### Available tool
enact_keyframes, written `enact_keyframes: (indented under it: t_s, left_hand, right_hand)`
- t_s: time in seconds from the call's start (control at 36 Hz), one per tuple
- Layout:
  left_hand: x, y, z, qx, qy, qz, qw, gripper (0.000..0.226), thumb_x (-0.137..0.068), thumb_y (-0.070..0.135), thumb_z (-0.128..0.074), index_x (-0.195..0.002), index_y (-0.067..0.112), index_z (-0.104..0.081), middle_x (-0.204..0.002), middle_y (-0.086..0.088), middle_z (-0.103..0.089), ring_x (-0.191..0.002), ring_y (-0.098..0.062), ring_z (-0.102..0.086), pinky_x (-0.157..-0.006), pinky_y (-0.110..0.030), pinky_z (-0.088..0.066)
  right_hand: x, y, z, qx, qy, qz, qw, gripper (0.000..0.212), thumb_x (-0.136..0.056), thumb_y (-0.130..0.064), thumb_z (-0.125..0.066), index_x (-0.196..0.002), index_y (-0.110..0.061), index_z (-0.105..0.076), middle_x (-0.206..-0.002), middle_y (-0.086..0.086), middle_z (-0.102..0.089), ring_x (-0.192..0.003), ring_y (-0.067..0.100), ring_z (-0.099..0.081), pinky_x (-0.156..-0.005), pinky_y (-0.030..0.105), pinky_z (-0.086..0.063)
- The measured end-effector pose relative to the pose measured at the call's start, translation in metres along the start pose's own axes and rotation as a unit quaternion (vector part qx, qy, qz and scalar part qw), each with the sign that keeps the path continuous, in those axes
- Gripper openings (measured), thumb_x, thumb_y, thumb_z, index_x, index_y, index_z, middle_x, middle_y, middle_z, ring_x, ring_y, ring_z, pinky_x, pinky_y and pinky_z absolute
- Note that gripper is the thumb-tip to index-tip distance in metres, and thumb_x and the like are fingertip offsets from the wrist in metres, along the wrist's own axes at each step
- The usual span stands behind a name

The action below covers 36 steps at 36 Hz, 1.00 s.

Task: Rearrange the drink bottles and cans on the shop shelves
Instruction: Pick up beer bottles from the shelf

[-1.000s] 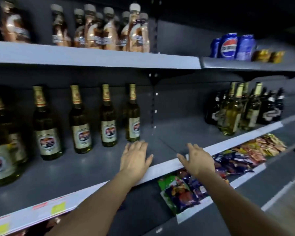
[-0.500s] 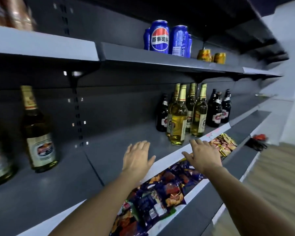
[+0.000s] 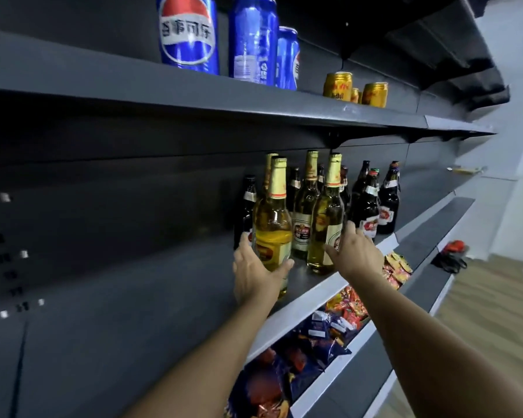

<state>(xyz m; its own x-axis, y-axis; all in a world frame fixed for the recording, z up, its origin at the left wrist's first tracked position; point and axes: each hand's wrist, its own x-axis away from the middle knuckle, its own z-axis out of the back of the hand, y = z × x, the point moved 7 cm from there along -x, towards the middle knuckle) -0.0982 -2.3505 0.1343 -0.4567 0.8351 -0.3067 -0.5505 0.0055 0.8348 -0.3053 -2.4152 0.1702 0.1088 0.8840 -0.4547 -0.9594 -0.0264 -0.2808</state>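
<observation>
My left hand (image 3: 255,274) is spread wide around the lower body of the nearest golden bottle (image 3: 273,233), thumb out on its right side and fingers reaching round its left; the thumb seems to touch the glass, but I cannot tell that the fingers have closed on it, so I count it as cupping, not holding. My right hand (image 3: 355,254) is open too, fingers straight and reaching along the right flank of the second golden bottle (image 3: 326,227), touching or just beside it. Both bottles stand upright at the near edge of the middle shelf (image 3: 163,282), with a third pale bottle (image 3: 305,212) and a cluster of dark bottles (image 3: 372,206) packed just behind and to the right. To do this well, I judge I should wrap low on each body, below the shoulder, and close firmly before lifting, since glass is smooth and heavy. I would draw each one straight towards me, clear of its neighbours, because a sideways swing could knock the dark bottles over. The bare shelf to the left looks the likely destination.
</observation>
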Motion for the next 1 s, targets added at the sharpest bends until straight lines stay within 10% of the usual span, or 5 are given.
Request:
enact_keyframes:
  t_s: [0.22, 0.42, 0.53, 1.0]
  left_hand:
    - [-0.011, 0.001, -0.029, 0.004, 0.093, 0.061, 0.994, 0.105, -0.066, 0.053, -0.078, -0.147, 0.025, -0.017, -0.141, -0.002, -0.038, -0.129, -0.025, -0.040, -0.096, -0.047, -0.044]
    - [-0.012, 0.003, -0.036, 0.017, 0.170, 0.076, 0.982, 0.082, -0.066, 0.044, -0.082, -0.130, 0.022, -0.036, -0.124, 0.002, -0.051, -0.114, -0.022, -0.054, -0.082, -0.041, -0.050]
    - [-0.010, 0.006, -0.029, -0.006, 0.185, 0.073, 0.980, 0.074, -0.064, 0.044, -0.082, -0.122, 0.024, -0.041, -0.116, 0.004, -0.055, -0.103, -0.020, -0.058, -0.077, -0.035, -0.048]
    - [0.047, -0.039, 0.137, -0.003, 0.274, 0.068, 0.959, 0.072, -0.064, 0.041, -0.082, -0.121, 0.024, -0.041, -0.117, 0.001, -0.057, -0.104, -0.023, -0.058, -0.083, -0.039, -0.051]
  right_hand:
    - [-0.064, 0.027, -0.045, -0.226, -0.055, -0.042, 0.972, 0.108, -0.077, -0.044, -0.075, -0.151, -0.016, -0.001, -0.150, 0.012, -0.036, -0.134, 0.033, -0.040, -0.103, 0.050, -0.042]
    - [-0.088, 0.029, -0.086, -0.443, -0.142, -0.066, 0.883, 0.100, -0.073, -0.027, -0.081, -0.149, -0.023, -0.015, -0.142, 0.009, -0.047, -0.129, 0.031, -0.046, -0.103, 0.054, -0.042]
    - [-0.087, 0.028, -0.081, -0.410, -0.117, -0.054, 0.903, 0.074, -0.069, -0.036, -0.082, -0.130, -0.016, -0.045, -0.120, 0.002, -0.053, -0.111, 0.027, -0.056, -0.094, 0.047, -0.049]
    - [0.045, -0.097, -0.007, -0.321, -0.045, 0.150, 0.934, 0.067, -0.071, -0.056, -0.073, -0.118, -0.022, -0.039, -0.116, 0.003, -0.061, -0.107, 0.032, -0.059, -0.086, 0.039, -0.043]
